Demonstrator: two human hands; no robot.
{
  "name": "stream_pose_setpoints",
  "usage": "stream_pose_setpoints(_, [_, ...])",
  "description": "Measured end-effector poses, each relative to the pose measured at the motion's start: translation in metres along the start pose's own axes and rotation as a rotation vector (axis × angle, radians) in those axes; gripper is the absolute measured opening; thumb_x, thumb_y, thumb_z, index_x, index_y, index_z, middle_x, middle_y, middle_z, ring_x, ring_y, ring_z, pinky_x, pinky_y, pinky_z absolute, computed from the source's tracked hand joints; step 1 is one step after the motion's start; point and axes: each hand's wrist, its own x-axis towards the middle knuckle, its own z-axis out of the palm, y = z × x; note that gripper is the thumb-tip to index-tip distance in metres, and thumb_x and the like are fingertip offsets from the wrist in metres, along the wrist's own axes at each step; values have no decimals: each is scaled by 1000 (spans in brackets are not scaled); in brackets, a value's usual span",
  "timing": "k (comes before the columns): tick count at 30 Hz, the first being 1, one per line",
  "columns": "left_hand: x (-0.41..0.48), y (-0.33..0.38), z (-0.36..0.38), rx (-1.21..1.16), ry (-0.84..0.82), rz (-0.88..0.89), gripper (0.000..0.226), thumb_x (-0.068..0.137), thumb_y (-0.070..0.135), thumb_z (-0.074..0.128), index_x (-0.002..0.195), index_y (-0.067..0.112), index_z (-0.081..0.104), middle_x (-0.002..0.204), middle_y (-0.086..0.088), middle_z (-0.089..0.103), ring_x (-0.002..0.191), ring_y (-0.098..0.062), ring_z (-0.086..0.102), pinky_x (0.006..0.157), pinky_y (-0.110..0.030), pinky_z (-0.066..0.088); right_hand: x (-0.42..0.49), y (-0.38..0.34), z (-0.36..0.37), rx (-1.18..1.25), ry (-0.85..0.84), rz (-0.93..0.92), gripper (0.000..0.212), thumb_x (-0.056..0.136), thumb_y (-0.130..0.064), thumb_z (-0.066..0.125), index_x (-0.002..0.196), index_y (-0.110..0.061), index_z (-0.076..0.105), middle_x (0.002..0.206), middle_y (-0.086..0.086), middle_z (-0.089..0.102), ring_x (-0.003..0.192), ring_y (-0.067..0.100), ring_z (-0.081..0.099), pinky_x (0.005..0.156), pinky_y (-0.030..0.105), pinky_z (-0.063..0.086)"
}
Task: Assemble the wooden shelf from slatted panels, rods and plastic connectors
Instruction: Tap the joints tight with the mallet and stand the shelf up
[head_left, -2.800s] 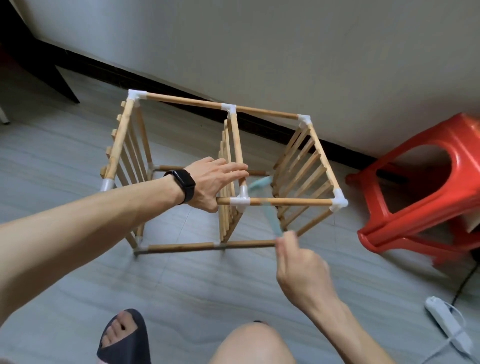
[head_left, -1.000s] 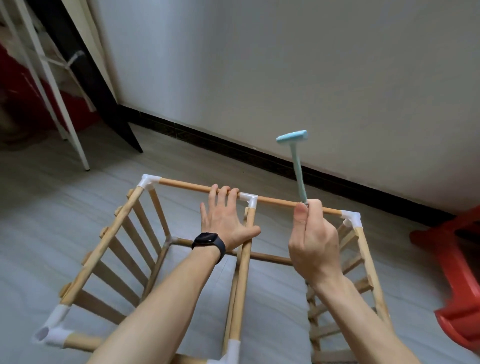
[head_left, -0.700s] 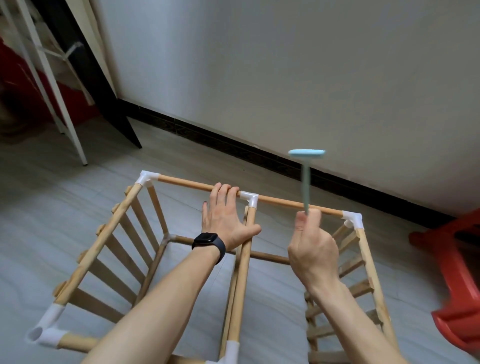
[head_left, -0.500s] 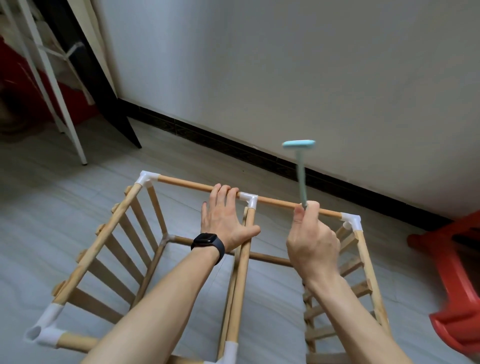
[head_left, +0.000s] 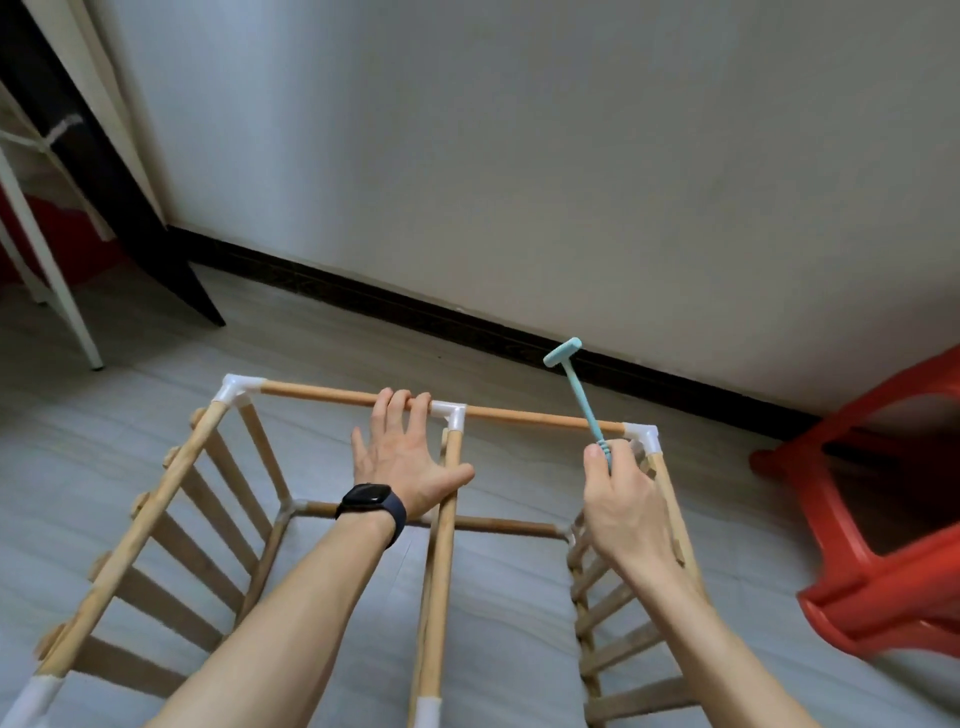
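Joints are seemingly being seated. The shelf frame (head_left: 156, 499), at 6 o'clock, is steadied by the spread left hand (head_left: 400, 462) on its far rod (head_left: 317, 392); a hammer (head_left: 579, 397) is gripped by the right hand (head_left: 621, 499). A square blow on the corner connector (head_left: 644, 435) is needed.

Both bare forearms stretched forward, left hand (head_left: 402, 457) spread flat with thumb out, fingertips resting over the top rod (head_left: 322, 393), right hand (head_left: 623, 499) gripping the small blue hammer (head_left: 580, 393) by its handle, thumb up.
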Motion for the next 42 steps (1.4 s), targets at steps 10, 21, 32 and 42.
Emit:
stream_pose_setpoints(10, [-6, 89, -9, 317, -29, 228, 120, 72, 96, 29, 159, 17, 4, 167, -16, 0, 153, -36, -11, 118, -66, -5, -11, 77, -116, -13, 131, 156, 28, 105, -29, 38, 91, -22, 60, 77, 1, 65, 73, 14, 58, 64, 35, 39])
stream_pose_setpoints(21, [-12, 215, 85, 70, -151, 149, 119, 63, 84, 49, 154, 17, 14, 162, -5, 12, 150, -37, -9, 113, -72, 4, -14, 123, -123, -168, 94, -66, 26, 105, -37, 30, 87, -27, 44, 64, -3, 56, 64, 23, 55, 61, 44, 43])
stream_pose_setpoints(32, [-19, 210, 104, -59, 36, 153, 108, 54, 74, 54, 144, 18, 33, 150, -2, 29, 145, -27, 12, 113, -48, 28, -4, 130, -94, -273, -47, -40, 22, 106, -37, 22, 93, -24, 35, 64, -6, 53, 59, 24, 53, 52, 37, 35])
stream_pose_setpoints(42, [-19, 207, 104, -42, 35, 151, 107, 59, 74, 59, 146, 19, 31, 152, -3, 26, 145, -26, 11, 113, -49, 28, -3, 120, -98, -227, 88, -69, 20, 106, -36, 21, 98, -23, 35, 60, -6, 54, 50, 17, 48, 47, 31, 32])
